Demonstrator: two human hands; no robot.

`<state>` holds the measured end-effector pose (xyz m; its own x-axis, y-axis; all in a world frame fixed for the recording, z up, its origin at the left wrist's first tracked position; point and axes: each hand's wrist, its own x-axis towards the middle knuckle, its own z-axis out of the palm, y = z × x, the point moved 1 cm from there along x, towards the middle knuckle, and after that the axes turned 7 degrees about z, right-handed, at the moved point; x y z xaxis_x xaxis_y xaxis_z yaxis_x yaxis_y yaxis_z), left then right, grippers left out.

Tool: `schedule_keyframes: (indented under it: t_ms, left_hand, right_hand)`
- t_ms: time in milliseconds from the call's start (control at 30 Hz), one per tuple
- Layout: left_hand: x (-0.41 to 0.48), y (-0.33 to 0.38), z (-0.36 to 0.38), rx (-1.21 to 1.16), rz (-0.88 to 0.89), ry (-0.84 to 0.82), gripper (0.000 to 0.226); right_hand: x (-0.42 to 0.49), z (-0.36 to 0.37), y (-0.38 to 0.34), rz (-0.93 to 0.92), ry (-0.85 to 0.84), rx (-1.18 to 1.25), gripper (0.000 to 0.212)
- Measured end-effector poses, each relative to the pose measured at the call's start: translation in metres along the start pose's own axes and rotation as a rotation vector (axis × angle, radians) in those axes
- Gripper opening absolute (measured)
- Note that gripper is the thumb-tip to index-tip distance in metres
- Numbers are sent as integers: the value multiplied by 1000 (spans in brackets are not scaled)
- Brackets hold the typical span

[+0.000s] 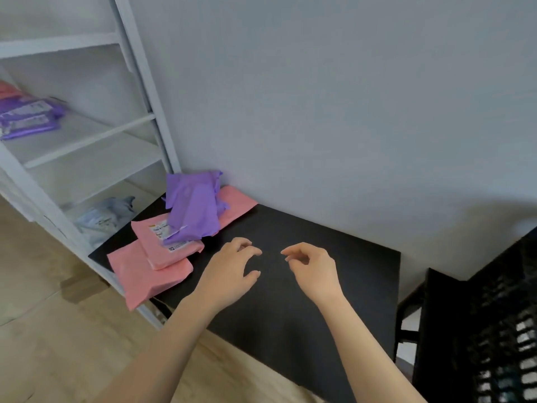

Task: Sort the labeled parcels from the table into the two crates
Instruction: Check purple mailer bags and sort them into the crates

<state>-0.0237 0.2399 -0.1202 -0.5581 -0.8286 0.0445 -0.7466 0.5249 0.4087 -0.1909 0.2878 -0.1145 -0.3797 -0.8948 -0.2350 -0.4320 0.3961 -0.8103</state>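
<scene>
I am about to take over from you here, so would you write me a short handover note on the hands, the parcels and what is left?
Left hand: loosely curled, holds nothing, over the table.
Right hand: the same, beside it.
Parcels: a purple parcel lies on top of three pink parcels at the table's far left corner. The nearest pink one overhangs the edge.
Crate: black, to the right of the table. Its inside is not visible, and I cannot make out a second one.
Done: cannot tell.
Left: all four parcels on the table.
</scene>
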Motion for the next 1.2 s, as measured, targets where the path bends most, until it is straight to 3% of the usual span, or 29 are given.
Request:
schedule_keyframes:
  t_ms: [400, 767, 933, 1200]
  left_hand:
    - [40, -77, -13, -104, -143, 42, 54]
    - [87, -182, -33, -135, -230, 94, 57]
    - [89, -216, -25, -242, -273, -3, 71]
    - [115, -260, -23, -376, -349, 19, 70]
  right_hand:
    - [73, 53, -12, 121, -116, 29, 27]
    - [111, 107, -46, 238, -113, 33, 28]
    - [129, 143, -61, 321, -163, 48, 34]
    - [167, 195, -81, 539, -257, 242, 53]
